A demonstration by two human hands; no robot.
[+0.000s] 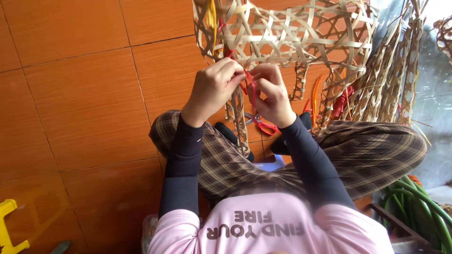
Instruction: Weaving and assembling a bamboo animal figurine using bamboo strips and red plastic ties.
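two sets of fingertips meet at centre frame, pinching a thin red strip (250, 87) between them. left hand (214, 89) curls thumb and forefinger tight on the strip's upper end; right hand (273, 96) has its fingers bunched and pressed together on the lower part, where the strip hangs down past the palm.

strip sits just under the lower edge of a pale open-weave bamboo frame (292, 33), which fills the upper middle of the frame. one woven leg (240, 120) drops from it between the two hands, touching or nearly touching the left knuckles; cannot tell which.

below the hands, on the orange tiled floor (80, 94), red-handled scissors (261, 124) lie near the plaid-trousered knees. more woven bamboo pieces (391, 80) lean at right of frame. green stalks (419, 207) lower right, yellow plastic object (9, 226) lower left.

risk, as judged: strip is narrow and held only at fingertips, so a pull too sharp could slip it from the pinch or snap it. tugging against the weave could also crack a brittle bamboo slat, or tip the frame, which looks lightly propped.
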